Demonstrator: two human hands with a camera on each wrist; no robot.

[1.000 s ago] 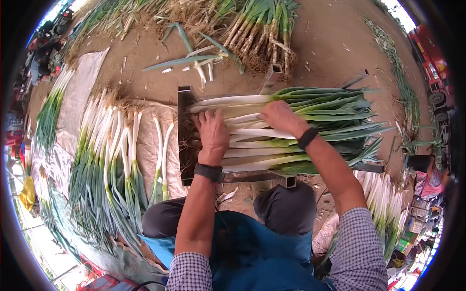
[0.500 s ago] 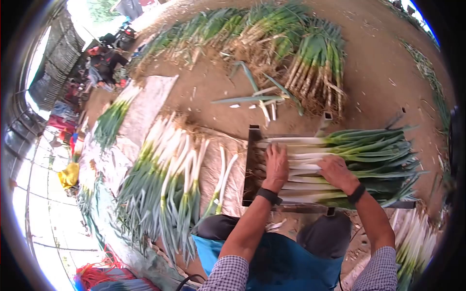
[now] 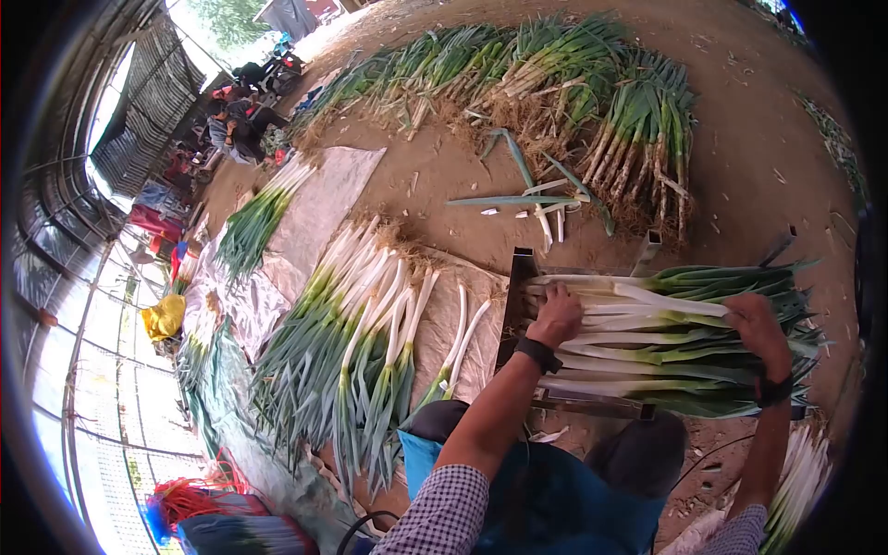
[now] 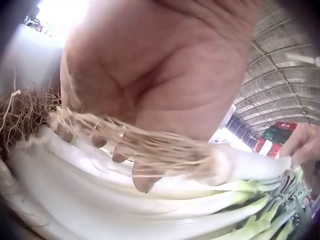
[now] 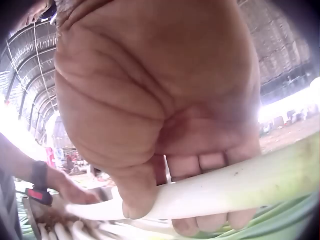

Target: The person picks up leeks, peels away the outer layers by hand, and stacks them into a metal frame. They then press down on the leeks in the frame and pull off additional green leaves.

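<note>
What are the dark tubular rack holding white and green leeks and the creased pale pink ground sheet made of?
The rack looks like dull metal, probably steel: open ends show hollow square tubing. The sheet could be matte cloth or woven plastic; creases suggest thinness, but no weave shows.

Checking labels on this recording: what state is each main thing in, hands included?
Held leek, raised, roots attached.
Right hand, curled round the held leek.
Left hand, over stalks' white ends; grip unclear.
Metal frame, loaded.
Framed leeks, lying side by side.
Left-side leeks, spread out.
Far leeks, heaped, roots attached.
</note>
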